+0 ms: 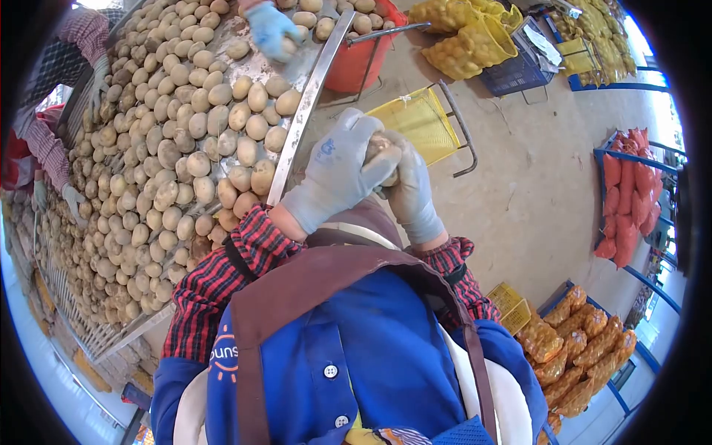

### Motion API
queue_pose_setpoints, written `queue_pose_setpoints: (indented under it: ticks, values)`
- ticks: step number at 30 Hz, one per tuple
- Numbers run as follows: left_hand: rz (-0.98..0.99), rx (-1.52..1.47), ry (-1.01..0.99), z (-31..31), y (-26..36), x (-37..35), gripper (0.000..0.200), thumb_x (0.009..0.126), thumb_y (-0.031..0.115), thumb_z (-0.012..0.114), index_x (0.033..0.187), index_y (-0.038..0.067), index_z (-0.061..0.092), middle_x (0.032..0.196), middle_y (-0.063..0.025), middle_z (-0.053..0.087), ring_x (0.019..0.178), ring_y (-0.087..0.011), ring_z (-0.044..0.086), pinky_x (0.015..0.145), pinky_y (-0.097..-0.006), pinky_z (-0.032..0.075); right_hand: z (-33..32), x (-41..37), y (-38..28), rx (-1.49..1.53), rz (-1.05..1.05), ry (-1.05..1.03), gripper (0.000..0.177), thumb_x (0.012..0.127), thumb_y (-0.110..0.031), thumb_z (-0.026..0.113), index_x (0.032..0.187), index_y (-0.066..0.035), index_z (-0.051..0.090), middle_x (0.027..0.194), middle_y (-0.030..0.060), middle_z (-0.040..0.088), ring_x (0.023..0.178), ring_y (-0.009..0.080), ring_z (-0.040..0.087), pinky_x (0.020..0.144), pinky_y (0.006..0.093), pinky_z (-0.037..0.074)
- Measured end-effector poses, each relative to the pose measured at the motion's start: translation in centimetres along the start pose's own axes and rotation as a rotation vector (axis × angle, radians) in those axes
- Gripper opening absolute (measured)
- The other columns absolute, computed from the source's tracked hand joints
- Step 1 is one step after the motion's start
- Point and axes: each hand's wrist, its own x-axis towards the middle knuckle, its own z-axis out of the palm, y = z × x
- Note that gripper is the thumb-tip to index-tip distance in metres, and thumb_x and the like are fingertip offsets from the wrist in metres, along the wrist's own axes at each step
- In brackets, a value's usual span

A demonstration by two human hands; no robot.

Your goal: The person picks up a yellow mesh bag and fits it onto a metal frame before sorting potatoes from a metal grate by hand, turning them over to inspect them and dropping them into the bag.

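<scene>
A potato (378, 145) is held in front of my chest, between my two grey-gloved hands and partly covered by their fingers. My left hand (332, 167) curls around it from the left, its fingers bent over the top. From the other side my right hand (412, 191) closes on the same potato, fingertips meeting those of the left. Just left of my hands, many loose potatoes (178, 148) cover a sorting table, whose metal edge (305, 111) runs close by my left hand. Beyond my hands, a yellow mesh basket (417, 127) with a metal handle stands low.
A co-worker's blue-gloved hand (273, 31) touches potatoes at the table's far end. More gloved hands (73, 202) work along its left side. A red bucket (360, 63), yellow sacks (475, 48) and a blue crate (515, 74) stand ahead. Racks hold red sacks (629, 196) and orange net bags (586, 348).
</scene>
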Motion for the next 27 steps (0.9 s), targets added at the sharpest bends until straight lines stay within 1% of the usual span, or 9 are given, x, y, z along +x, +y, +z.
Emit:
queue_pose_setpoints:
  ticks: [6,8,13,15,16,18,19,21,27]
  values:
    - [-0.124,-0.329,0.142,-0.2,-2.7,0.5,0.018,0.099,0.016,0.061,0.104,-0.001,0.063,0.096,-0.0079,0.065,0.082,-0.0182,0.062,0.074,-0.0320,0.051,0.4,-0.5,-2.2,0.340,0.118,-0.021,0.057,0.108,-0.048,0.039,0.139,-0.002,0.054,0.112,0.0102,0.066,0.080,0.0125,0.058,0.057,0.0222,0.042]
    - [-0.653,-0.764,0.005,-0.3,-2.5,0.0,0.019,0.101,0.019,0.062,0.102,0.000,0.064,0.092,-0.0016,0.066,0.079,-0.0087,0.059,0.068,-0.0249,0.048,0.5,-0.1,-2.8,0.436,0.092,-0.069,0.060,0.107,-0.052,0.039,0.139,-0.003,0.053,0.111,0.0120,0.066,0.078,0.0139,0.058,0.054,0.0227,0.039]
    - [-0.707,-0.676,0.002,-2.0,-0.6,-0.8,0.015,0.098,0.013,0.064,0.105,0.000,0.068,0.091,-0.0029,0.064,0.076,-0.0090,0.061,0.069,-0.0258,0.052,0.9,1.1,-2.8,0.471,0.058,-0.086,0.063,0.105,-0.056,0.039,0.139,-0.004,0.053,0.110,0.0149,0.065,0.075,0.0163,0.057,0.052,0.0243,0.038]
    - [-0.835,-0.720,-0.021,-2.8,-0.7,-1.1,0.017,0.097,0.011,0.065,0.109,-0.001,0.068,0.097,-0.0055,0.065,0.083,-0.0104,0.062,0.076,-0.0264,0.054,0.7,1.3,-2.0,0.646,0.184,-0.113,0.063,0.106,-0.054,0.040,0.136,-0.001,0.054,0.121,0.0132,0.065,0.103,0.0194,0.061,0.087,0.0325,0.047]
    - [-0.560,-0.553,0.076,-2.8,-1.1,-1.4,0.027,0.095,0.016,0.069,0.116,0.000,0.065,0.106,-0.0072,0.064,0.093,-0.0137,0.063,0.083,-0.0287,0.053,0.7,1.6,-1.4,0.701,0.227,-0.123,0.063,0.106,-0.054,0.040,0.135,0.001,0.054,0.124,0.0127,0.064,0.112,0.0204,0.063,0.099,0.0353,0.050]
    - [-0.288,-0.380,0.174,-3.1,-0.8,-1.6,0.039,0.092,0.020,0.072,0.124,0.001,0.062,0.115,-0.0089,0.064,0.102,-0.0170,0.063,0.089,-0.0310,0.052,0.9,2.4,0.4,1.414,0.316,-0.596,0.068,0.105,-0.059,0.036,0.143,-0.004,0.050,0.120,0.0155,0.066,0.090,0.0230,0.064,0.063,0.0316,0.051]
    - [-0.147,-0.207,0.175,-3.3,0.4,-1.5,0.050,0.086,0.023,0.076,0.128,0.001,0.059,0.118,-0.0114,0.063,0.107,-0.0222,0.062,0.095,-0.0348,0.051,1.9,2.5,-1.2,1.413,0.323,-0.604,0.068,0.105,-0.059,0.036,0.143,-0.004,0.050,0.120,0.0155,0.066,0.090,0.0230,0.064,0.063,0.0316,0.051]
    - [0.030,0.040,0.142,-3.2,0.7,-1.6,0.076,0.073,0.029,0.084,0.137,0.003,0.052,0.120,-0.0163,0.062,0.108,-0.0333,0.062,0.097,-0.0420,0.050,3.9,2.4,-4.8,1.029,0.705,0.085,0.065,0.106,-0.060,0.036,0.136,-0.004,0.054,0.119,0.0108,0.066,0.098,0.0223,0.068,0.086,0.0367,0.055]
    - [0.052,0.082,0.223,-4.1,0.5,-1.9,0.051,0.084,0.035,0.076,0.119,0.003,0.059,0.096,-0.0191,0.064,0.088,-0.0376,0.064,0.078,-0.0471,0.053,5.3,0.8,-4.2,0.741,0.558,-0.049,0.071,0.104,-0.066,0.033,0.129,-0.004,0.057,0.099,0.0108,0.071,0.065,0.0146,0.061,0.055,0.0258,0.048]
